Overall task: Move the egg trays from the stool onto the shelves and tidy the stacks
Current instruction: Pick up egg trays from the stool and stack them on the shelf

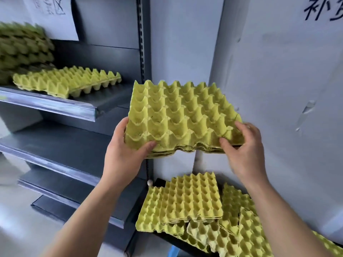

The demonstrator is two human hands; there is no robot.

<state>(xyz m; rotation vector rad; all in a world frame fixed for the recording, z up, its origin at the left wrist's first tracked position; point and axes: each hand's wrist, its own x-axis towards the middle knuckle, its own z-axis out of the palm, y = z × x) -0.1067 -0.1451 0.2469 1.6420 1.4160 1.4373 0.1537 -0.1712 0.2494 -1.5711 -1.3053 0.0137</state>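
The left hand (126,145) and right hand (241,143) are holding a small stack of egg trays (181,115); the light trays could be slipping apart, missing the shelf (55,106).

You're in what looks like a shop stockroom. Grey metal shelves (74,151) in at least 3 tiers hang from a slotted upright (142,43), each with a shiny label rail (55,105) along its front edge, like store racking. A handwritten paper sign (52,17) is on the back panel. More handwriting (319,12) marks the white wall (278,89), and egg trays (66,80) are stacked in bulk.
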